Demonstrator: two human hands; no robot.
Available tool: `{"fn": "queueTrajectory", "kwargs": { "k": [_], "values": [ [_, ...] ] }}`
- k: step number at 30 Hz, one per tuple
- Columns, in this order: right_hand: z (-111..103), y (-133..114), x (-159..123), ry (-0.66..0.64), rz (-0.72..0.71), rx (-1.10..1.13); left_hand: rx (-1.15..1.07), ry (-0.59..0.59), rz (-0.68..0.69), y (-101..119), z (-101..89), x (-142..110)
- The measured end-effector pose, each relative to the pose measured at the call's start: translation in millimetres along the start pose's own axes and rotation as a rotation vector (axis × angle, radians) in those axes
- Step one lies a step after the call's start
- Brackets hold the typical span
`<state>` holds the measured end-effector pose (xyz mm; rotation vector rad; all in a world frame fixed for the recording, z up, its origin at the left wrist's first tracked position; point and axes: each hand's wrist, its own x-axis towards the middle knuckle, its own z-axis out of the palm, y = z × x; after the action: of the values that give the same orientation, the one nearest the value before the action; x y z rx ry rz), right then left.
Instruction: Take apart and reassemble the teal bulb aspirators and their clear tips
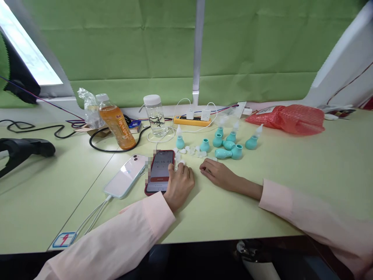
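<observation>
Nearest, at the left by the edge of the pale table [221, 221], a small label [63, 240] with a blue border is stuck down, white cables passing beside it up to a pale phone [124, 179] that lies face down. Just right of that phone, a red-cased phone [159, 171] lies face up with a timer on its screen, and the left hand [180, 184] rests at its right edge, thumb over the screen side and apart from the bent fingers. To the right, the right hand [219, 174] rests on the table with its fingers curled in; whether they pinch anything I cannot tell. Just beyond both hands, small white pieces [202, 154] lie scattered, some right by the left fingertips. Behind and right of these sit teal bulbs [204, 146], several upright and some lying on their sides; a few carry pale pointed tips. Level with them at the far left is a black handheld device [32, 149], and nearer the middle an orange drink bottle [118, 126] stands left of a clear bottle [155, 116] with a white lid. Farther back are a yellow power strip [183, 121] with white chargers plugged in, a red bubble-wrap bag [294, 118] on the right and, last, a green blind [140, 50].
</observation>
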<state>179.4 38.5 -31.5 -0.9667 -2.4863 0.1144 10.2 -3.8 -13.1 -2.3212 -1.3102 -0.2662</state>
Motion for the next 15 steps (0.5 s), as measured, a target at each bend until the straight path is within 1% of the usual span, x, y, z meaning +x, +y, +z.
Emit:
{"fn": "queueTrajectory", "kwargs": {
  "k": [4, 8, 12, 15],
  "values": [
    [4.6, -0.8, -4.8, 0.102, -0.009, 0.151, 0.036, -0.036, 0.11, 1.7, 0.2, -0.4],
    [9.0, -3.0, -5.0, 0.176, -0.032, 0.227, -0.017, -0.075, 0.187, -0.5, 2.3, 0.4],
    [7.1, -3.9, -4.7, 0.174, -0.016, 0.254, -0.061, -0.111, 0.213, -3.0, 2.8, 0.4],
    [2.7, -3.0, -4.8, 0.147, -0.014, 0.222, -0.059, -0.143, 0.204, -3.5, -0.3, 0.1]
  ]
}}
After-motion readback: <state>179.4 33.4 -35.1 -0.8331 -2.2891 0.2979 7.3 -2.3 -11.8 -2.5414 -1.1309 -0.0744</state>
